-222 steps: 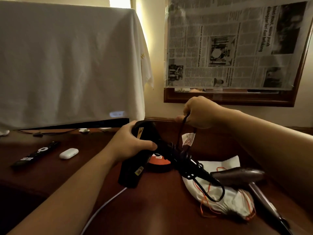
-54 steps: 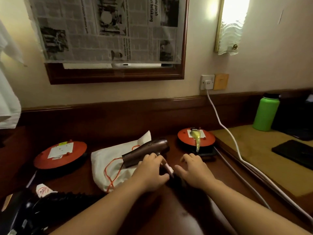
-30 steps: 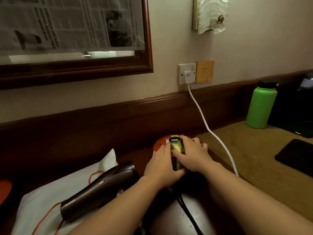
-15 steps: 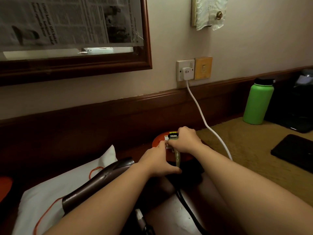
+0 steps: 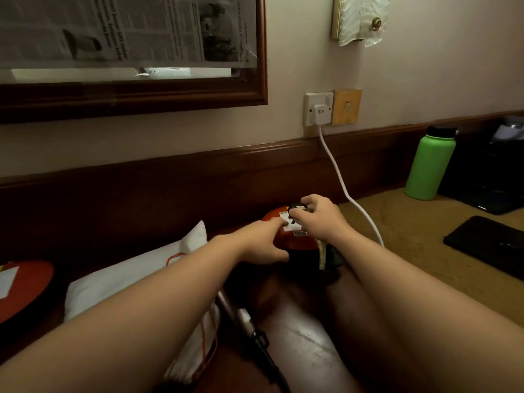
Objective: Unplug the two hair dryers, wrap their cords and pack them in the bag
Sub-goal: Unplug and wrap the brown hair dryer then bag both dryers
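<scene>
On the dark wooden desk stands an orange round socket reel (image 5: 273, 218). My left hand (image 5: 262, 245) presses flat on it, index finger on its white label. My right hand (image 5: 319, 219) is shut on the black plug (image 5: 296, 207), held just above the reel, with a yellowish tag (image 5: 321, 258) dangling below. The hair dryer's handle (image 5: 241, 317) and black cord (image 5: 268, 357) show under my left forearm; its body is hidden. It lies on the white bag (image 5: 127, 279) with an orange drawstring.
A second orange reel (image 5: 22, 287) sits at the far left. A white cable (image 5: 343, 188) runs from the wall socket (image 5: 319, 109) past the reel. A green bottle (image 5: 429, 164) and a flat black object (image 5: 487, 245) are on the right, on a tan mat.
My right hand has lifted the black plug up off the reel, uncovering the white label. My left hand has slid forward and now presses on the reel.
</scene>
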{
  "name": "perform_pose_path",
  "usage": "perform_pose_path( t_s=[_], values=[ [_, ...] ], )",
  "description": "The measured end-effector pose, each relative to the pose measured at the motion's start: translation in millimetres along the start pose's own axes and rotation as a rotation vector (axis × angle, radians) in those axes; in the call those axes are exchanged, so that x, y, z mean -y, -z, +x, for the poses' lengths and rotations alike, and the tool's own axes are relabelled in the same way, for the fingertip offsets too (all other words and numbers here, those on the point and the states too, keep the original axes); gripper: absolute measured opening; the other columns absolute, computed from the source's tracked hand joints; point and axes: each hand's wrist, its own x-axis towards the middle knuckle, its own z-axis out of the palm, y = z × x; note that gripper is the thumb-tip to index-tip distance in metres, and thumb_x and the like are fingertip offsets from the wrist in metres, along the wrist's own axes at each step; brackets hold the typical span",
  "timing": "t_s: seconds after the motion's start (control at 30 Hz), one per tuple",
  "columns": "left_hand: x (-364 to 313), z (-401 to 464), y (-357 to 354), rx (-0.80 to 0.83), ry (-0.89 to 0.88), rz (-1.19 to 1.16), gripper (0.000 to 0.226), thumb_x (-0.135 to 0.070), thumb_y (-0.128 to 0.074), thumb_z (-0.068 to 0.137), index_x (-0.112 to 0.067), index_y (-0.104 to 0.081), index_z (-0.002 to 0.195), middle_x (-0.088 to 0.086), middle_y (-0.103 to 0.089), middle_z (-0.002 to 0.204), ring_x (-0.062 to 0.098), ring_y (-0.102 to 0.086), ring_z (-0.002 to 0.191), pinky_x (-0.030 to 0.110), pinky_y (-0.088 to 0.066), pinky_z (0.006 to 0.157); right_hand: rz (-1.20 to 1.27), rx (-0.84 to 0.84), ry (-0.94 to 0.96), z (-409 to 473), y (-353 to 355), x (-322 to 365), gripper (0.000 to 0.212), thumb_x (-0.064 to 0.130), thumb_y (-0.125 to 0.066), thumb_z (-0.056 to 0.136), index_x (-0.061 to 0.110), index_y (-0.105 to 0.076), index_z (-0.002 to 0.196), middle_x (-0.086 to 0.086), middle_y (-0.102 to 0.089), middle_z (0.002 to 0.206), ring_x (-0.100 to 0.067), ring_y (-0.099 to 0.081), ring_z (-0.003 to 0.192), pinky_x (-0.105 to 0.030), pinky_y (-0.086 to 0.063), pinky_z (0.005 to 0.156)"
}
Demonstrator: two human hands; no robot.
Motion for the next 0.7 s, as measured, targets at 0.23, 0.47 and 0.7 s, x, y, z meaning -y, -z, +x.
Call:
perform_pose_path(
  t_s=[0.23,0.47,0.7],
  values=[
    [57.0,-76.7,40.4,0.195,0.232,0.125,0.113,-0.052,-0.091,0.072,-0.040,-0.025,0.163,-0.011,-0.039,0.157,0.029,-0.046,0.145,0.044,-0.045,0.115,-0.094,0.167,0.024,-47.7,-12.9,-6.6,0.038,0.043,-0.077,0.089,0.024,-0.062,0.118,0.002,-0.070,0.107,-0.017,-0.073,0.090,-0.031,-0.061,0.069],
    [93.9,-95.9,27.5,0.099,0.333,-0.090,0.126,-0.059,-0.098,0.057,-0.031,-0.033,0.161,-0.002,-0.048,0.158,0.025,-0.054,0.136,0.044,-0.047,0.115,-0.199,0.129,0.078,-79.1,-41.8,-4.2,0.060,0.044,-0.076,0.090,0.013,-0.061,0.139,-0.007,-0.065,0.133,-0.022,-0.060,0.116,-0.028,-0.044,0.088],
    [103.7,-112.0,31.8,0.031,0.352,-0.220,0.087,-0.056,-0.099,0.048,-0.019,-0.069,0.120,0.003,-0.072,0.119,0.024,-0.072,0.107,0.046,-0.061,0.099,-0.310,0.198,0.116,-96.6,-53.6,-6.7,0.052,0.050,-0.079,0.086,0.025,-0.060,0.127,0.002,-0.065,0.120,-0.017,-0.063,0.105,-0.034,-0.056,0.088]
  ],
)
